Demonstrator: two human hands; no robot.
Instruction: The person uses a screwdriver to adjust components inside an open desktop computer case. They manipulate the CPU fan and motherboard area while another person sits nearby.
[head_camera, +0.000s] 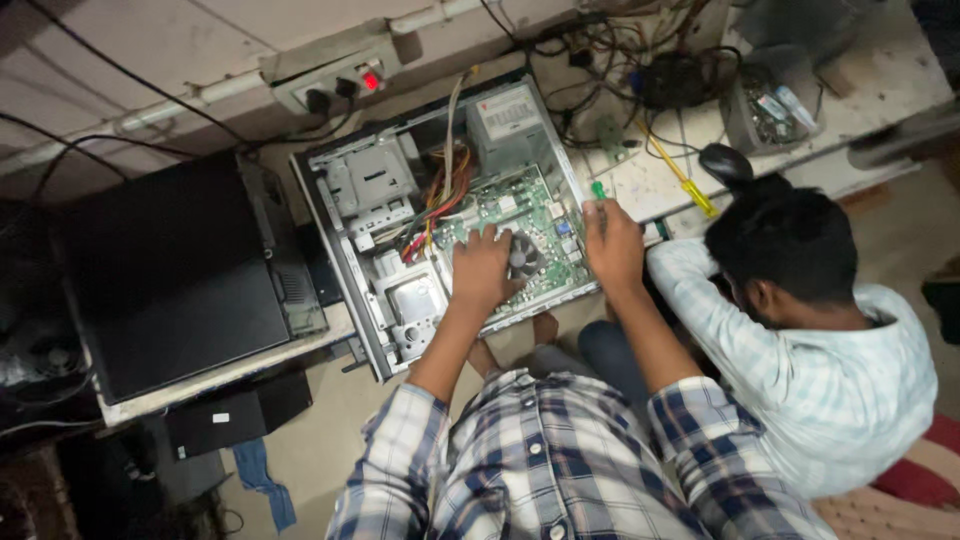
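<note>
An open desktop computer case (340, 215) lies on its side on a workbench, showing a green motherboard (520, 205), a cooling fan (525, 255), coloured wires (445, 195) and a grey power supply (505, 120). My left hand (482, 268) rests palm down on the motherboard, just left of the fan. My right hand (612, 240) is at the case's right edge, closed around a green-handled screwdriver (598, 190) that points up.
A closed black computer case (180, 275) lies to the left. A wall power strip (340, 85) sits behind. Tangled cables (670, 75), a yellow screwdriver (685, 180) and a black mouse (725, 160) lie on the bench. Another person in a light checked shirt (830, 370) crouches at right.
</note>
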